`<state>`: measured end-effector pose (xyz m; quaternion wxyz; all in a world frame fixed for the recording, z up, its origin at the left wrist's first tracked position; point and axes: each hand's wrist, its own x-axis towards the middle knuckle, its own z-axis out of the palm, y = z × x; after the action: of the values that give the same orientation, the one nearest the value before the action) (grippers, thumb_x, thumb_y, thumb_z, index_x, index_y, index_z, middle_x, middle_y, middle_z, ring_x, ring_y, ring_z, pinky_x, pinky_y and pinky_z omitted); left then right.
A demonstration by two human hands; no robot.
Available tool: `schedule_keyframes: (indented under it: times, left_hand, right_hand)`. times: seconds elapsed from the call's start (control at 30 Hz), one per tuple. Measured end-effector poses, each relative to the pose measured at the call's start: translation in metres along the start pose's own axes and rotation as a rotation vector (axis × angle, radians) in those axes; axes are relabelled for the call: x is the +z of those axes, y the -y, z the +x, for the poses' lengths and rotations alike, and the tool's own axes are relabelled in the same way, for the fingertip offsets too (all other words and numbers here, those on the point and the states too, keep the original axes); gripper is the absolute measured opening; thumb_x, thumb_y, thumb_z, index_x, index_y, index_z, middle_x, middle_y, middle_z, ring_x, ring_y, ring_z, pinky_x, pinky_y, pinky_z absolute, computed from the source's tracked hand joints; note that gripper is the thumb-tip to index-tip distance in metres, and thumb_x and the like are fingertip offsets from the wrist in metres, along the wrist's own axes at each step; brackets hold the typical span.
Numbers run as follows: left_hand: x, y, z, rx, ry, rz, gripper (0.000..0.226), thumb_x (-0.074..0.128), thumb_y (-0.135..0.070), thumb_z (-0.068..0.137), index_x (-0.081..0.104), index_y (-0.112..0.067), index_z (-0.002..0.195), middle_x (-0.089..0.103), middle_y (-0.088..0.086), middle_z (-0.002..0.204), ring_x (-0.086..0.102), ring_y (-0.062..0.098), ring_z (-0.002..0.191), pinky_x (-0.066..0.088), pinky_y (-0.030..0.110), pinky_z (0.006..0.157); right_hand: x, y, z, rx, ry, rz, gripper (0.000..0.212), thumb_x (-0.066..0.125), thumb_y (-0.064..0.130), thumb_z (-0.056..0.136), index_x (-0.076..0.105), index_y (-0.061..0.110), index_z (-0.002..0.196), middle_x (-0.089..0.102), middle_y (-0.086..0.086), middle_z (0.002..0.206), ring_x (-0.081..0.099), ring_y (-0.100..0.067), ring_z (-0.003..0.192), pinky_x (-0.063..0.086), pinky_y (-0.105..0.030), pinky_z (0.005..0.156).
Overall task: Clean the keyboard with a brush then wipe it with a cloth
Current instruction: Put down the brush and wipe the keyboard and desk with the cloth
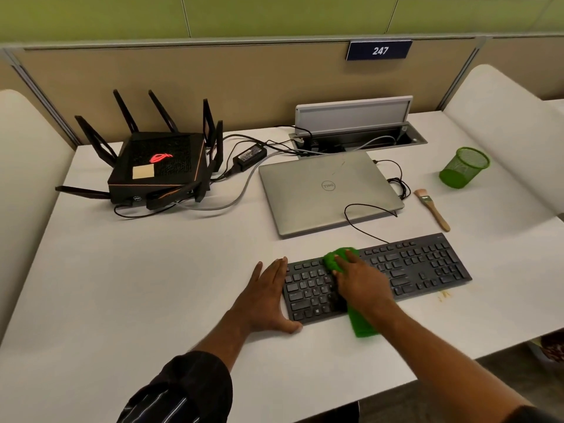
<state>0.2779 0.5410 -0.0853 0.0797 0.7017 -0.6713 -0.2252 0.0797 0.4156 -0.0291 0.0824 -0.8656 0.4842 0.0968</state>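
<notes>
Keyboard (412, 270), black and flat, is laid on the white worktop (152, 285), right under the fingers of both hands. Its long side runs from left to right, and the right end is turned a little away from the person.

The left hand (268, 297) is laid flat and relaxed, with straight fingers (279, 270) set against the left end of the keyboard, so it is likely braced there. The green cloth (335, 261) is grasped in the right hand (363, 282). It is bunched under the right fingers (351, 259) and pressed on the keys in the left half. A tail of the cloth is seen under the wrist, past the near edge of the keyboard.

Most of the keyboard lies to the right of the right fingers, so the wipe would best be carried that way, along the long side. The right hand is the nearer one for that.

The keys look dark and a bit dusty. Some small brown crumbs (444, 296) are seen on the worktop just beside the near right corner, well to the right of the fingers.

The brush (432, 209) is laid down beyond the keyboard, far from the fingers and touched by no hand. So the brushing step is judged to be done, and the wiping step is the one in hand.
</notes>
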Motion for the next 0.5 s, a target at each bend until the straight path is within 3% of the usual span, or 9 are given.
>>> schedule_keyframes:
  times: [0.1,0.23,0.33,0.5]
  left_hand:
    - [0.002,0.000,0.001,-0.004,-0.004,0.012,0.142,0.064,-0.083,0.067,-0.015,-0.011,0.160,-0.007,0.006,0.170,-0.011,0.011,0.155,-0.019,0.037,0.122]
    - [0.000,-0.001,0.000,0.007,0.004,0.011,0.140,0.064,-0.083,0.070,-0.015,-0.011,0.160,-0.010,0.004,0.170,-0.014,0.012,0.154,-0.023,0.034,0.120]
    - [-0.001,-0.001,-0.001,0.014,0.006,0.009,0.139,0.066,-0.081,0.071,-0.014,-0.011,0.160,-0.008,0.005,0.170,-0.012,0.012,0.155,-0.023,0.034,0.120]
    - [-0.002,-0.002,0.000,0.006,0.011,0.000,0.142,0.067,-0.081,0.069,-0.017,-0.011,0.159,-0.008,0.006,0.170,-0.011,0.013,0.155,-0.021,0.036,0.122]
  right_hand:
    - [0.000,0.008,-0.003,0.014,0.032,-0.097,0.048,0.045,0.034,0.103,0.036,0.027,0.149,0.023,-0.001,0.162,0.051,-0.028,0.131,0.058,-0.047,0.087]
    - [0.022,0.069,-0.024,-0.152,0.046,0.015,0.052,0.041,0.038,0.103,0.028,0.029,0.152,0.014,0.000,0.165,0.060,-0.028,0.120,0.059,-0.041,0.081]
    - [0.023,0.063,-0.029,-0.218,0.015,0.049,0.048,0.036,0.044,0.103,0.032,0.037,0.150,0.017,0.005,0.164,0.065,-0.028,0.112,0.058,-0.040,0.082]
    - [0.015,0.023,-0.023,0.002,0.002,0.046,0.047,0.034,0.044,0.104,0.032,0.037,0.150,0.018,0.004,0.164,0.065,-0.027,0.112,0.059,-0.041,0.084]
